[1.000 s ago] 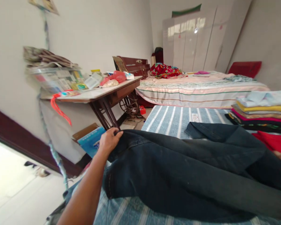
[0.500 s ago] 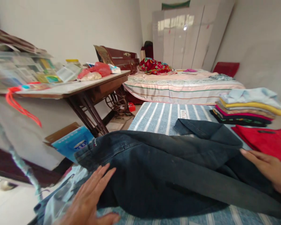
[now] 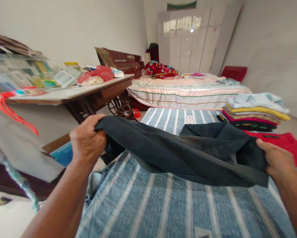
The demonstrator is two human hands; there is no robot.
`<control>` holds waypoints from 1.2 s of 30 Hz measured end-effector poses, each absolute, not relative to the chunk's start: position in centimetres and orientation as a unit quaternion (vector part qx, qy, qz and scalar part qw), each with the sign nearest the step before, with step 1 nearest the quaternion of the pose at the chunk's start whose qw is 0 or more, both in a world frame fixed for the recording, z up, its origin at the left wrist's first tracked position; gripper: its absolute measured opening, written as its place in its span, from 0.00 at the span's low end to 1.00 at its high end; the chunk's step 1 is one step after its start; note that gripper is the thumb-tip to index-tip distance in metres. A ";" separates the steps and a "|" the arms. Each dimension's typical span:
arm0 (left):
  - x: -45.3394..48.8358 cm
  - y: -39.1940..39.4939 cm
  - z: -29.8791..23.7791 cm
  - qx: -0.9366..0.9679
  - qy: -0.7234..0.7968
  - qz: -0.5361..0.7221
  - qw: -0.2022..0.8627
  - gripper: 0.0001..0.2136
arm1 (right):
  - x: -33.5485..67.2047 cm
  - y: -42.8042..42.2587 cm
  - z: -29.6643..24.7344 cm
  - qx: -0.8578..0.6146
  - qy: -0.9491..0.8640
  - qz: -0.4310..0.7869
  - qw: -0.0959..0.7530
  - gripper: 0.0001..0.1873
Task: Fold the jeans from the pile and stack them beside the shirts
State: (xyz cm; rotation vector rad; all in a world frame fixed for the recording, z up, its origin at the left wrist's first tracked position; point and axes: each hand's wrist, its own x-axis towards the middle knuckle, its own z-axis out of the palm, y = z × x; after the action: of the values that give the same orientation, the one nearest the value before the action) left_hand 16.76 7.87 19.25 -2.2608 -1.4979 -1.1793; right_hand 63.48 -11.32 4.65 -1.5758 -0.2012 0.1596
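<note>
A pair of dark jeans (image 3: 173, 152) stretches between my two hands above a blue-and-white striped cloth (image 3: 160, 205). My left hand (image 3: 89, 137) is closed around the jeans at their left end, raised off the surface. At the other end my right hand (image 3: 277, 158) grips the fabric, thumb on top, and a fold hangs beneath it. One part of the jeans lies bent over on the cloth behind. Just beyond my right hand is a folded red garment (image 3: 284, 145).
A stack of folded clothes (image 3: 252, 112) stands at the right. On the left, a sewing-machine table (image 3: 81, 91) holds bags and boxes, with a blue box (image 3: 63, 154) below it. Behind are a bed (image 3: 188, 94) and a wardrobe (image 3: 185, 39).
My left hand, earlier spread flat by the jeans, has closed on them and lifted their left end. My right hand has a fuller grip. The near striped cloth is now uncovered.
</note>
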 end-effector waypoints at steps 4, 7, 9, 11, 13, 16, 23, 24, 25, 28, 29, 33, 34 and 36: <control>15.9 7.8 15.6 -0.815 -0.463 -0.344 0.048 0.16 | 63.3 -12.9 3.5 -0.742 -0.060 0.116 0.658 0.15; 13.8 7.6 10.4 -0.829 -0.501 -0.246 -0.035 0.17 | 63.3 -14.8 3.3 -0.878 -0.156 0.025 0.453 0.16; 12.4 7.3 7.6 -0.830 -0.526 -0.176 -0.060 0.20 | 62.2 -15.6 4.2 -0.915 -0.248 -0.079 0.308 0.22; 11.3 6.9 5.9 -0.832 -0.531 -0.142 -0.074 0.23 | 59.6 -15.8 5.5 -0.883 -0.334 -0.186 0.273 0.25; 10.7 6.4 5.3 -0.835 -0.528 -0.139 -0.072 0.25 | 55.8 -15.2 6.6 -0.806 -0.440 -0.216 0.333 0.20; 10.4 5.4 6.3 -0.829 -0.541 -0.138 -0.040 0.26 | 49.3 -13.5 6.7 -0.688 -0.615 -0.130 0.362 0.16; 15.5 -0.8 8.3 -0.800 -0.488 -0.349 -0.021 0.10 | 43.2 -8.6 3.0 -0.647 -0.723 -0.005 0.244 0.23; 16.8 -1.7 8.0 -0.810 -0.460 -0.360 -0.053 0.08 | 43.4 -8.2 2.7 -0.640 -0.727 0.023 0.249 0.18; 18.0 -2.5 7.6 -0.819 -0.432 -0.369 -0.085 0.07 | 43.6 -7.8 2.6 -0.630 -0.730 0.060 0.259 0.14; 21.5 -3.8 6.1 -0.826 -0.375 -0.392 -0.156 0.06 | 44.5 -7.1 2.8 -0.603 -0.709 0.189 0.313 0.13; 22.4 -4.0 5.7 -0.822 -0.367 -0.399 -0.173 0.06 | 44.7 -7.1 3.0 -0.593 -0.696 0.229 0.334 0.13; 25.0 -3.2 4.8 -0.801 -0.357 -0.431 -0.213 0.06 | 45.1 -6.9 3.0 -0.531 -0.653 0.351 0.411 0.17; 25.4 -2.9 4.7 -0.797 -0.356 -0.435 -0.220 0.06 | 45.2 -6.9 2.8 -0.515 -0.642 0.374 0.427 0.17; 26.0 -2.3 4.5 -0.791 -0.357 -0.437 -0.238 0.07 | 45.3 -6.8 2.3 -0.495 -0.616 0.412 0.453 0.18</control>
State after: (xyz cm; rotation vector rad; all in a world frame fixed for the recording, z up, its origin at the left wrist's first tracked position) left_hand 26.03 -2.28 4.49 -2.9488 -1.3307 -1.6304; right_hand 45.27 -6.82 2.28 -1.2218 -1.5204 1.0183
